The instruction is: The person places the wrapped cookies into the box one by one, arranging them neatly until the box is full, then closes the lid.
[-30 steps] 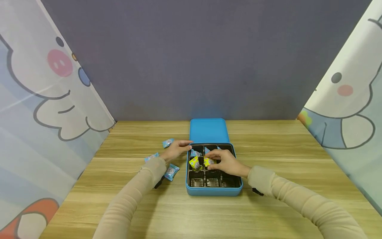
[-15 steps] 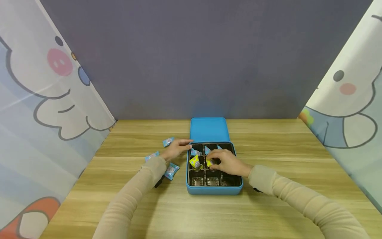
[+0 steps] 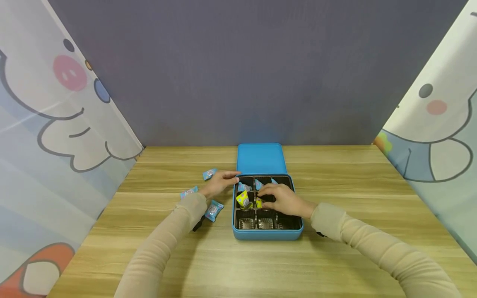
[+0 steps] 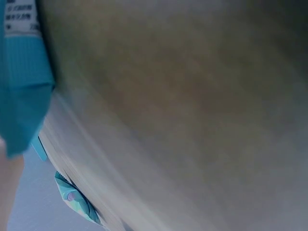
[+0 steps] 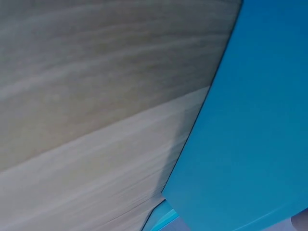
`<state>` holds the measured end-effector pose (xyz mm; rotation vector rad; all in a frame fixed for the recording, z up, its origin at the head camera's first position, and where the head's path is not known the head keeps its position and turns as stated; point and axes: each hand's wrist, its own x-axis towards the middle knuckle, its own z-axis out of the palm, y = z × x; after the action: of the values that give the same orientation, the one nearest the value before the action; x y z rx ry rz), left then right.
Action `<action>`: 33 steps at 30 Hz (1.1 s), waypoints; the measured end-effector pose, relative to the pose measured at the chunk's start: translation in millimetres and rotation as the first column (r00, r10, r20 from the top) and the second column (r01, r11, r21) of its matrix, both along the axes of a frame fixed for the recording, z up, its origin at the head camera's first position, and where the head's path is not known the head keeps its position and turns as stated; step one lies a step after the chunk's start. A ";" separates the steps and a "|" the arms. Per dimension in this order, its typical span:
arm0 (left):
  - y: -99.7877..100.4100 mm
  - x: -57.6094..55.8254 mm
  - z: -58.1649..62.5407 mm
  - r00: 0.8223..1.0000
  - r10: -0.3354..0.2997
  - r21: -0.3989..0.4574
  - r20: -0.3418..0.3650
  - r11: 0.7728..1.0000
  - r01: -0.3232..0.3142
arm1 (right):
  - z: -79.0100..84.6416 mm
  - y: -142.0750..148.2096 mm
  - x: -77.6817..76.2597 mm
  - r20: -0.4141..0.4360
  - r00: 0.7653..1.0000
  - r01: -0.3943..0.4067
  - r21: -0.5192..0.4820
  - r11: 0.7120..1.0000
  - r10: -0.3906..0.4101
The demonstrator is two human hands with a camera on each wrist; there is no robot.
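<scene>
The table (image 3: 242,265) is spread to either side of the blue box (image 3: 268,235), far edge behind. The box's far-left corner is touched by the left hand (image 3: 220,183), fingers extended; the right hand (image 3: 284,200) is bent over the centre compartment's yellow packet (image 3: 259,203), clamping unclear.

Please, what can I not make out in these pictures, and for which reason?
- Head view: the yellow packet at the right grip, mostly hidden by it; whether they touch is unclear.
- Head view: print on the blue packets, too small.
- Left wrist view: the nearest blue packet, cut off by the left and top edges.
- Right wrist view: the blue box's inside, hidden by its outer wall.
</scene>
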<state>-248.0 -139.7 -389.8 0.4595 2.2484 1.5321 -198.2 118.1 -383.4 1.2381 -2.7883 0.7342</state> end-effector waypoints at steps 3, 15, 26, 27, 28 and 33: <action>-0.8 -4.9 -8.5 1.000 0.011 0.012 0.003 1.000 -0.011 | -0.2 -0.1 0.2 0.007 1.000 0.008 -0.003 1.000 -0.008; -1.3 -10.7 -25.5 0.997 0.058 0.007 -0.046 0.998 -0.057 | 0.8 -0.6 2.9 0.077 0.996 0.059 -0.072 0.996 -0.053; -3.4 -8.5 -28.0 0.998 0.031 0.017 -0.046 0.999 -0.030 | 5.7 16.5 -7.7 0.353 0.935 0.140 -0.260 0.956 -0.041; -2.9 -8.6 -27.5 0.999 0.034 0.021 -0.043 0.999 -0.033 | 6.6 18.4 -8.8 0.364 0.930 0.149 -0.269 0.952 -0.043; -2.3 -8.7 -26.6 0.999 0.035 0.022 -0.040 0.999 -0.035 | 7.9 20.3 -9.6 0.372 0.927 0.157 -0.276 0.948 -0.045; -0.6 -9.4 -23.4 0.998 0.040 0.022 -0.045 0.999 -0.039 | 18.6 29.2 -9.2 0.385 0.921 0.176 -0.274 0.946 -0.060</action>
<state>-257.4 -140.3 -413.2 0.4634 2.2902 1.5820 -207.3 147.3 -364.8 0.9456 -2.8336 1.4597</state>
